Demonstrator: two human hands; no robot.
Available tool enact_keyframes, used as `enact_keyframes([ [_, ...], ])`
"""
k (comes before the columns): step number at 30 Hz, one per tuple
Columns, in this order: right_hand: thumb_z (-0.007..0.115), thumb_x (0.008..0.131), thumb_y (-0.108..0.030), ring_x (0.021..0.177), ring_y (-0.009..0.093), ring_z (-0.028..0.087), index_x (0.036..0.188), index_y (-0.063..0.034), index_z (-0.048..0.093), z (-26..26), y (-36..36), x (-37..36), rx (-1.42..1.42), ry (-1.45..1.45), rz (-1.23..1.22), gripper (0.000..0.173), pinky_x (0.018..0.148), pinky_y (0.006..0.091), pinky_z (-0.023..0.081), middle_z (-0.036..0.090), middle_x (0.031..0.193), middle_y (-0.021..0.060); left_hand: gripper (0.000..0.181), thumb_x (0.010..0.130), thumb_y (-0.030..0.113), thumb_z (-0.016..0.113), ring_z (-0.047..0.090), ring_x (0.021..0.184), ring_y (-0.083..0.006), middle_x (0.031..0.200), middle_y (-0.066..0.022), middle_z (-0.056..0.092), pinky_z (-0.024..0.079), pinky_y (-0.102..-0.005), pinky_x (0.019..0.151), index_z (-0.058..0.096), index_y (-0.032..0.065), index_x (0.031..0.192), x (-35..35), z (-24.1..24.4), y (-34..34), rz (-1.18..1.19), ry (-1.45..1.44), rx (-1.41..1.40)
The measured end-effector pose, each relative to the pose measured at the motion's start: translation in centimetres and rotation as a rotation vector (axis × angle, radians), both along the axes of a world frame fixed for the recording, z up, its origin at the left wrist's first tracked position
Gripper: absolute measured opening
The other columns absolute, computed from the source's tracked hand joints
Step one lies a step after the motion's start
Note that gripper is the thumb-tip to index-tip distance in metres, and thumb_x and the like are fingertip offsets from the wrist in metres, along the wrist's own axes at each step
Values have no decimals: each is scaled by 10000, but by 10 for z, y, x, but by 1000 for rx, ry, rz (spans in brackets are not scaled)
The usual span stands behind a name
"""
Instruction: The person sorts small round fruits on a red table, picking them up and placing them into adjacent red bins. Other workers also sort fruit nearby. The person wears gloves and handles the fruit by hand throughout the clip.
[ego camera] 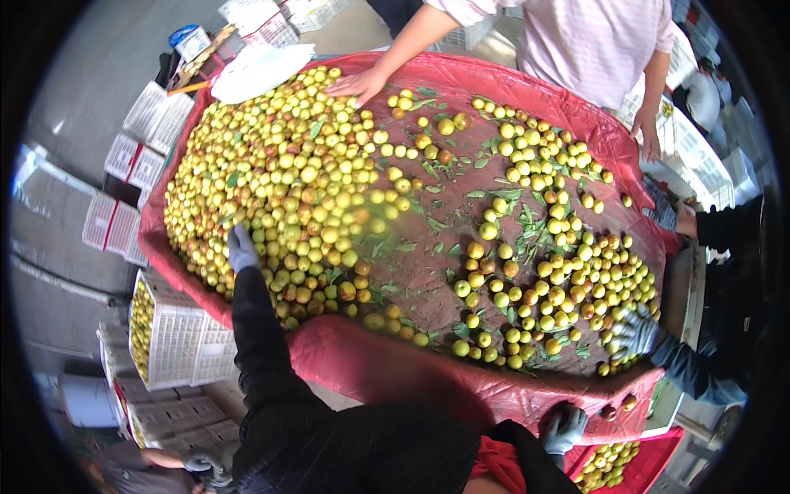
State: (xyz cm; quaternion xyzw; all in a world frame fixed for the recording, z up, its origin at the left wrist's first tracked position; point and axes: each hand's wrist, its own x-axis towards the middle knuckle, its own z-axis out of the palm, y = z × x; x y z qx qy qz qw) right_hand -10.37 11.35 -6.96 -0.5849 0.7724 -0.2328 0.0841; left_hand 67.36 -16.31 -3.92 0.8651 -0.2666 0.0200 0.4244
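My left hand (242, 249), in a light grey glove and black sleeve, reaches onto the big heap of yellow-green and reddish-brown jujubes (290, 179) at the table's left side. No fruit shows clearly in its grasp. My right hand (565, 429), in a grey glove, is low at the right, by the near edge of the red sheet (432, 364) that lines the table. A dark patch lies at its fingers, and I cannot tell whether it holds anything. Smaller groups of jujubes (555, 296) and loose green leaves (534, 231) are scattered over the brown tabletop.
A person in a striped shirt (580, 49) lays a bare hand on the heap's far side. At the right, another person's gloved hand (636, 333) touches fruit. White plastic crates (179, 333) stand at the left; a red container of jujubes (608, 466) is below right. A white bag (262, 71) lies at the far rim.
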Motion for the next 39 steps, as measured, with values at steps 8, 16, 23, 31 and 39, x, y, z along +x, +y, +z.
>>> enact_keyframes([
  [8, 615, 786, -139, 949, 426, 561, 983, -29, 626, 6, 1, 3, 65, 34, -9, 226, 865, 530, 461, 603, 954, 189, 749, 1022, 552, 568, 467, 1420, -247, 1539, -88, 539, 293, -378, 1203, 465, 17, 1535, -27, -1, -132, -437, -194, 277],
  [16, 639, 749, -131, 933, 457, 569, 999, -38, 634, 19, -11, 5, 132, 19, -59, 267, 815, 551, 469, 611, 992, 221, 829, 922, 527, 726, 540, 1323, -287, 1482, -167, 568, 364, -400, 1164, 509, -47, 1480, -48, -89, -228, -632, 52, 163],
  [23, 720, 726, -189, 990, 407, 589, 1053, -89, 659, 30, -11, 10, 149, -9, -101, 347, 842, 520, 497, 636, 1030, 160, 713, 919, 553, 693, 498, 1374, -369, 1465, -199, 570, 354, -446, 1169, 562, 115, 1466, -239, -25, -197, -1129, -377, 495],
  [31, 722, 748, -216, 975, 383, 610, 1040, -91, 678, 25, -9, 11, 70, -12, -124, 321, 834, 499, 504, 644, 1012, 141, 921, 813, 744, 679, 224, 1501, -537, 1657, -184, 320, 250, -623, 1218, 416, 301, 1577, -456, -29, -132, -1436, -506, 529],
  [39, 718, 757, -239, 978, 377, 611, 1040, -85, 681, 21, -6, 11, 50, 6, -155, 324, 818, 495, 515, 645, 1015, 145, 823, 860, 705, 631, 161, 1515, -512, 1683, -144, 239, 250, -565, 1234, 443, 317, 1562, -647, -42, -31, -1743, -509, 534],
])
